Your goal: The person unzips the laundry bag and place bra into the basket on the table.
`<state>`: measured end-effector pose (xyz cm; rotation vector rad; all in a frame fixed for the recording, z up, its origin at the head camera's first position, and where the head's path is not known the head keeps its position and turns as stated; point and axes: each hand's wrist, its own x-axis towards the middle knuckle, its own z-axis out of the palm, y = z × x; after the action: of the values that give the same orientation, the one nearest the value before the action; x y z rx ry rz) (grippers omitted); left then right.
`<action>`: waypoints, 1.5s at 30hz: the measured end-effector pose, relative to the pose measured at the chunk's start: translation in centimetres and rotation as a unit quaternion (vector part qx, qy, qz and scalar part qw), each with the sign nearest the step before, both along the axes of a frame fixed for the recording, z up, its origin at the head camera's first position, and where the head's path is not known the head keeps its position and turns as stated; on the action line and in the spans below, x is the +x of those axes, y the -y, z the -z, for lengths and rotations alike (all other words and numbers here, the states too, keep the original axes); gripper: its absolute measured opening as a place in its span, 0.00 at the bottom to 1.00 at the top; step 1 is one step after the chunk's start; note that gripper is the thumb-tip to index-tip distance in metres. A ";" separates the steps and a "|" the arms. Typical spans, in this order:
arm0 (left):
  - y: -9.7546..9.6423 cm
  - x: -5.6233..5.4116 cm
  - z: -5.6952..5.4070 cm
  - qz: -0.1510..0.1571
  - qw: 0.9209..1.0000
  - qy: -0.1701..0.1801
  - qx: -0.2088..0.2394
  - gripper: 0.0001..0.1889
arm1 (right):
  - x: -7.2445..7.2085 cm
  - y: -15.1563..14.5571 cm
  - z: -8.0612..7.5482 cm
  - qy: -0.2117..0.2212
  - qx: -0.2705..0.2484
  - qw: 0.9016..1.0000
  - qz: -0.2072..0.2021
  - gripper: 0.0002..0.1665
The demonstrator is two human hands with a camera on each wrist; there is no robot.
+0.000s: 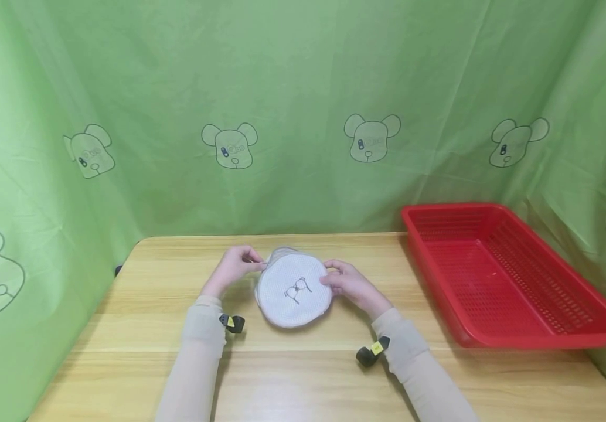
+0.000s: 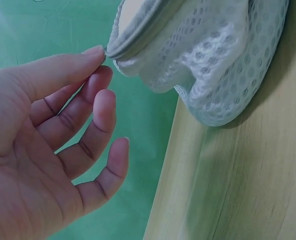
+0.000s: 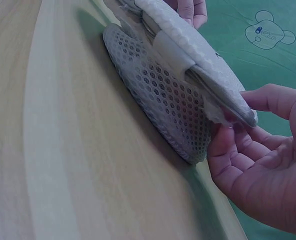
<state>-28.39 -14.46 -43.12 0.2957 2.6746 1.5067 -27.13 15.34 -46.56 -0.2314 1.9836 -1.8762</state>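
A round white mesh laundry bag (image 1: 295,290) with a small dark line drawing on its top lies on the wooden table. Its honeycomb mesh side (image 3: 163,90) sags in folds below the zipped rim. At the bag's far left edge, my left hand (image 1: 233,268) pinches the small zipper pull (image 2: 105,52) between thumb and index finger, the other fingers loosely bent. On the opposite side, my right hand (image 1: 353,284) grips the rim, thumb on the top panel (image 3: 223,75) and fingers beneath it.
A red plastic basket (image 1: 442,293) with slotted sides stands on the right of the wooden table (image 1: 292,381). Green curtains (image 1: 303,193) printed with bear heads hang behind and at both sides. A small camera is strapped to each wrist.
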 end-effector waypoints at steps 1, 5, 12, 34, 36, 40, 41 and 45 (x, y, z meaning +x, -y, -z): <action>0.0 0.0 0.0 0.002 1.000 0.000 -0.001 0.08 | 0.0 0.0 0.0 0.000 0.000 1.000 -0.001 0.28; 0.0 0.0 -0.1 0.010 1.000 -0.001 0.000 0.08 | 0.0 0.0 0.1 -0.001 0.002 1.000 0.000 0.28; 0.2 0.0 0.0 0.016 1.000 0.003 0.008 0.09 | -0.2 0.0 0.2 0.003 0.006 1.000 0.018 0.30; 0.9 -0.3 0.0 0.033 0.999 -0.003 0.013 0.09 | -0.7 -0.3 0.3 0.021 0.013 0.998 0.062 0.12; 1.0 -0.3 0.0 0.031 0.999 -0.002 0.014 0.08 | -0.7 -0.3 0.3 0.021 0.013 0.998 0.062 0.11; 1.1 -0.5 0.2 0.030 0.999 -0.003 0.013 0.08 | -0.6 -0.4 0.4 0.018 0.014 0.998 0.061 0.13; 1.2 -0.5 0.3 0.031 0.999 -0.004 0.012 0.08 | -0.6 -0.4 0.3 0.016 0.013 0.998 0.059 0.12; 1.2 -0.6 0.4 0.035 0.999 -0.002 0.013 0.08 | -0.6 -0.4 0.4 0.008 0.011 0.998 0.060 0.09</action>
<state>-28.96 -15.67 -43.51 0.3913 2.6195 1.5244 -27.75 15.73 -46.95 -0.0911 2.0472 -1.9220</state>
